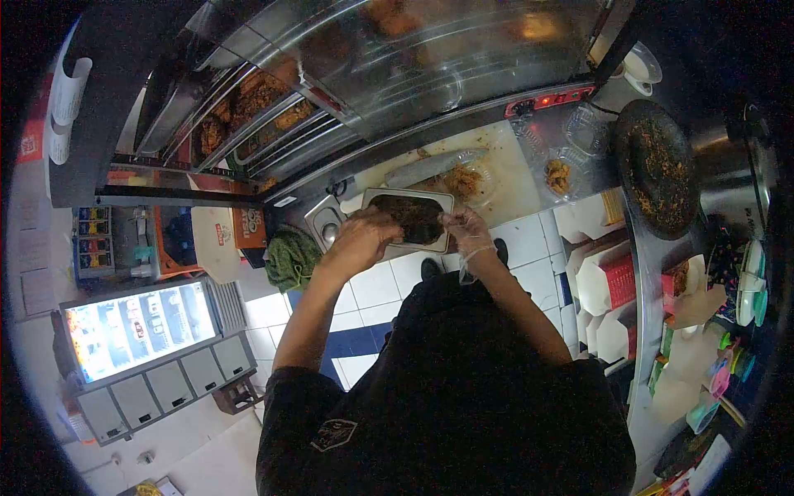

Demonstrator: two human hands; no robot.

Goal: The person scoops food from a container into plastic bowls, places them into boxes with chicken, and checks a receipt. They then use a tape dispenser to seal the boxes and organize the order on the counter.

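In front of my body is a rectangular metal food pan [449,203] with dark, crumbly contents [413,217]. My left hand [364,238] is bare and lies over the pan's left side, its fingers curled in above the contents. What those fingers hold, if anything, is hidden. At the opposite side, my right hand [468,233], in a clear plastic glove, is closed at the pan's right rim. A metal lid [323,223] lies just left of the pan. Behind the pan, a clear plastic container [467,182] with shredded golden food sits on a pale cutting board [514,178].
A heated glass display cabinet [397,78] with trays of fried food stands behind the counter. To the right are another clear container with fried pieces [559,175], a dark round tray of crumbs [657,169] and open cartons [608,273]. A green towel [291,258] lies left.
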